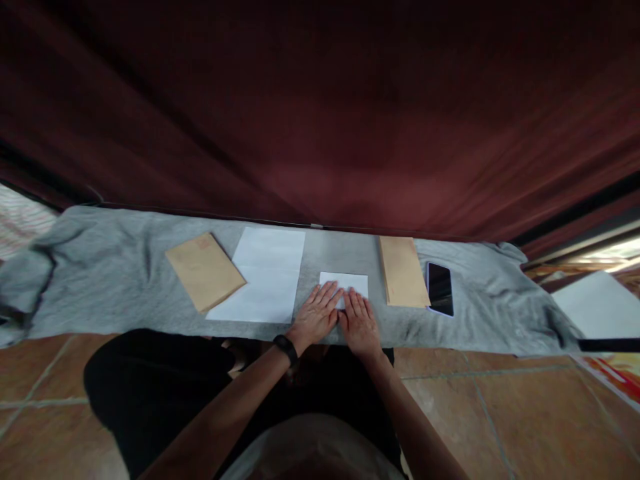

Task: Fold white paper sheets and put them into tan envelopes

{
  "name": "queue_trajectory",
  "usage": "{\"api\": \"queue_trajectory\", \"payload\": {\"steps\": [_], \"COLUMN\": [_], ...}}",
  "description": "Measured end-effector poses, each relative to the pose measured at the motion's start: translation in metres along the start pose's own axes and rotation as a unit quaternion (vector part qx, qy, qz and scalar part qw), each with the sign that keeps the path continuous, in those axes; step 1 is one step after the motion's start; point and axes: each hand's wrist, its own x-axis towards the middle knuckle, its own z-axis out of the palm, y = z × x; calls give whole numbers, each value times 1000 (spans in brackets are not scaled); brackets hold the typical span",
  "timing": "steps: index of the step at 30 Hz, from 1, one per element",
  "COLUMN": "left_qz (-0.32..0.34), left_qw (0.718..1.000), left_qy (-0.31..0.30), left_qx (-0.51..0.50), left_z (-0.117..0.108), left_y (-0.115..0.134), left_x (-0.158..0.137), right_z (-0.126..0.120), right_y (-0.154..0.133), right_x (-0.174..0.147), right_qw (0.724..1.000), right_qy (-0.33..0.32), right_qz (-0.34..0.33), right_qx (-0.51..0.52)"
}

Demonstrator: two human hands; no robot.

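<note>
A small white piece of paper (pixel 356 281), which looks folded, lies on the grey cloth in front of me. Flat on its left part rests my left hand (pixel 317 313), fingers stretched out and a dark band on the wrist. My right hand (pixel 360 323) lies flat on its right part, fingers also extended. Both hands cover the paper's near edge, and their thumbs are close together. Left of my hands is a larger white sheet (pixel 273 277) with a faint crease across it.
A stack of brown envelopes (pixel 203 270) overlaps the large sheet at left. More brown envelopes (pixel 405 273) lie at right, touching a phone (pixel 440 288). The grey cloth (pixel 125 280) covers a narrow table before a dark red curtain (pixel 320 133). A white surface (pixel 600 303) stands far right.
</note>
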Motion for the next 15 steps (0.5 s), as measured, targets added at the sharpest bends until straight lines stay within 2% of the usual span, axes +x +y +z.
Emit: {"api": "queue_trajectory", "payload": {"steps": [15], "left_qz": [16], "left_qw": [1000], "left_qy": [-23], "left_qx": [-12], "left_z": [-18], "left_y": [2], "left_x": [-14], "right_z": [-2], "right_y": [24], "right_x": [-24], "right_qw": [1000], "right_qy": [30], "right_qz": [11], "right_qx": [1]}}
